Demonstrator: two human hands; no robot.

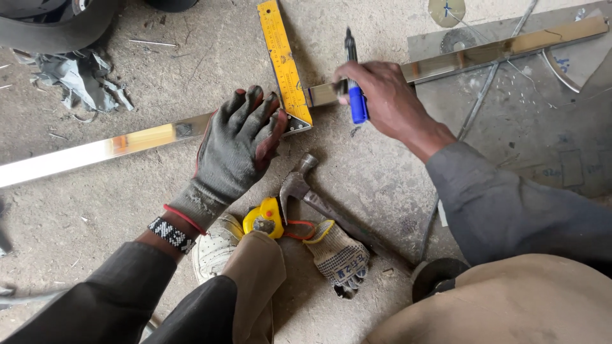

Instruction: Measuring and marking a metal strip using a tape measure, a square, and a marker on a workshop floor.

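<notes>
The gloved left hand (239, 143) lay flat, fingers spread, pressing the yellow square (285, 64) onto the long steel tube (95, 151) on the concrete floor (95, 210). The bare right hand (376, 95) gripped a blue marker (354, 89) just beside the square.

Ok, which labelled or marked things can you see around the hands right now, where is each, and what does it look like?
No packages, signs or screens; these carry markings:
Yellow square ruler: across the metal bar, under the gloved left hand; black scale marks.
Tape measure: on the floor beside the hammer; yellow, rounded, with a round label.
Blue marker: in the bare right hand; dark cap.
Metal sheet: right side; faint handwritten marks.
</notes>
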